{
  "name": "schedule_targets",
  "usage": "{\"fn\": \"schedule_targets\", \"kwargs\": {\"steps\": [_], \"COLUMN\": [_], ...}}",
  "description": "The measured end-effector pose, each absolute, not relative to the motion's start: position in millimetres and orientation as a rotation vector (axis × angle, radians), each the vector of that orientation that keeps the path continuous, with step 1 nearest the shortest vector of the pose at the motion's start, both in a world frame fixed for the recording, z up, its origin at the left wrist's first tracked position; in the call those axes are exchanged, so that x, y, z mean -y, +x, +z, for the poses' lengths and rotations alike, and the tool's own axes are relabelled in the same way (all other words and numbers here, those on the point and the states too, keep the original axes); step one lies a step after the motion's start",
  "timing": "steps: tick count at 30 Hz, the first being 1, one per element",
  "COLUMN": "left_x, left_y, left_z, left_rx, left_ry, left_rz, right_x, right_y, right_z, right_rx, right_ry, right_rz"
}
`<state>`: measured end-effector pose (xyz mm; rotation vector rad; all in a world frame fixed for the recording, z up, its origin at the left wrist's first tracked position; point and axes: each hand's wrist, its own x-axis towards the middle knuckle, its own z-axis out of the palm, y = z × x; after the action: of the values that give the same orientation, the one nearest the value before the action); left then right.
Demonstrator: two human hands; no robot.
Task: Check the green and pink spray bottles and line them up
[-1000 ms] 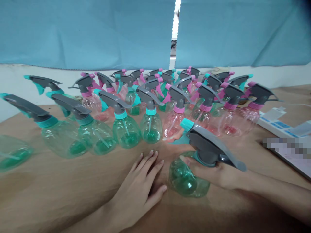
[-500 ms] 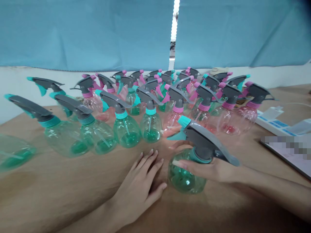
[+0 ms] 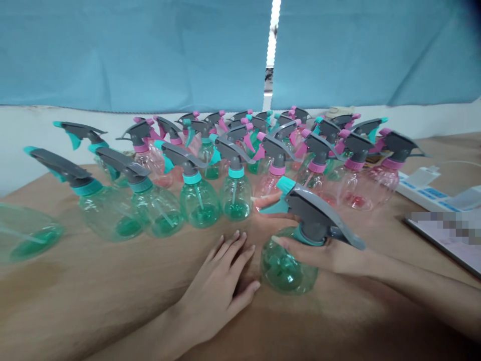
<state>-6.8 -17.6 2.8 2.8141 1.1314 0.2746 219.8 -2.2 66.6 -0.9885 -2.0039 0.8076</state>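
Note:
My right hand (image 3: 326,255) grips a green spray bottle (image 3: 287,268) round its neck, with the thumb across the near side and a finger stretched out by the turquoise trigger. This bottle has a grey head and a turquoise nozzle that points left and away. My left hand (image 3: 216,286) lies flat on the wooden table (image 3: 124,296), fingers stretched out, just left of that bottle and holding nothing. Beyond my hands stands a row of green spray bottles (image 3: 201,205) with turquoise collars. Pink spray bottles (image 3: 347,185) stand farther right.
More pink and green spray bottles crowd toward the wall. At the left edge is another green bottle (image 3: 26,235), cut off by the frame. A white power strip (image 3: 424,190) and a flat device (image 3: 451,235) lie on the right. A blue curtain (image 3: 131,55) hangs behind.
The view has shifted slightly, so the left-hand bottles appear a little farther right. My right hand and its bottle sit slightly higher in view. My left hand stays flat on the table.

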Motion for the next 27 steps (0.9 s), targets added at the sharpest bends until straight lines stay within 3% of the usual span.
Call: {"fn": "schedule_targets", "kwargs": {"steps": [27], "left_x": [18.9], "left_y": [-7.9], "left_z": [1.8], "left_rx": [-1.123], "left_ry": [2.798], "left_rz": [0.277], "right_x": [3.7], "right_y": [213.5], "right_z": [64.2], "right_rx": [1.845], "right_ry": [-0.977], "right_rz": [0.954]}}
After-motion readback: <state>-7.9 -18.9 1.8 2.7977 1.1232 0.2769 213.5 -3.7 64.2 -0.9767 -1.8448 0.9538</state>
